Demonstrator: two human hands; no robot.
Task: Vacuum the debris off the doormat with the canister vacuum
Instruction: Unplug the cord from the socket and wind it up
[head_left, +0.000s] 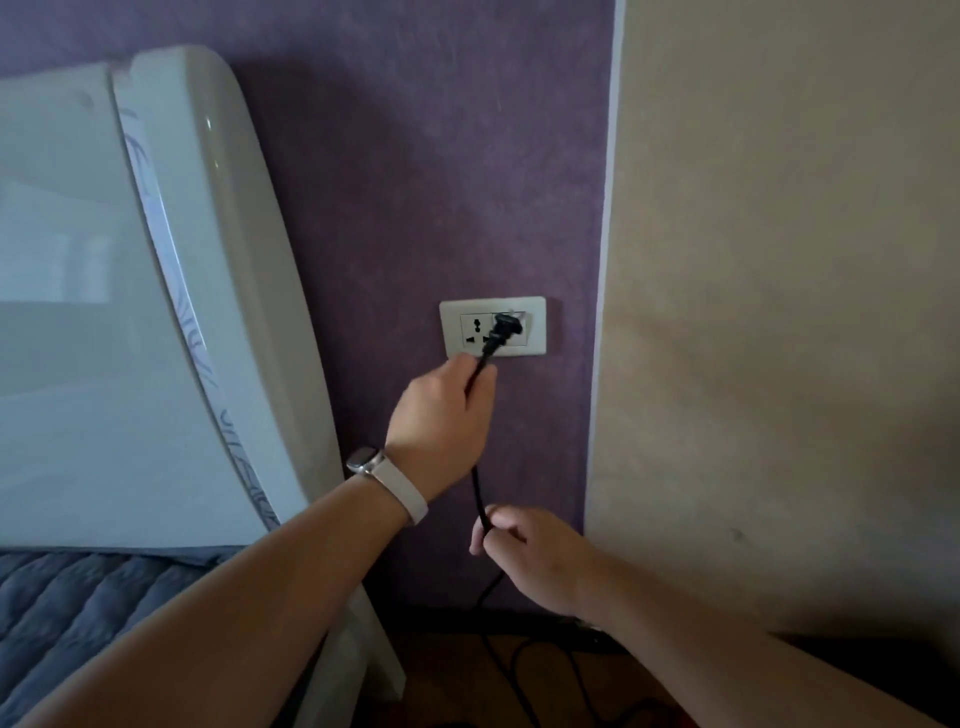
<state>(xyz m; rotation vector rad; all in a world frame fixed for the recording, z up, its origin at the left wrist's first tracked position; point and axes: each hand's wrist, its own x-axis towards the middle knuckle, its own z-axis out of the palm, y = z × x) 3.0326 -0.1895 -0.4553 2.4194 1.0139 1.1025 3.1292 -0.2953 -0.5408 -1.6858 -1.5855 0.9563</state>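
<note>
- So this was still the setup part. The left hand (448, 415) had the black cord (479, 499) pinched just below the plug (503, 332), which sat at the right-hand slot of the wall socket (492, 326). Couldn't tell if it was pushed fully home or coming out.
- The right hand (524, 556) was curled loosely round the same cord lower down, feeding slack.
- No doormat, no debris, no vacuum body in sight, so I'd guess the actual vacuuming was all still to do.
- Around them: a glossy white headboard (156, 291) and grey quilt (78, 618) close on the left, purple wall (426, 171) behind.
- Cord loops lay on the dark floor below; looked like a tangle or trip risk.
</note>
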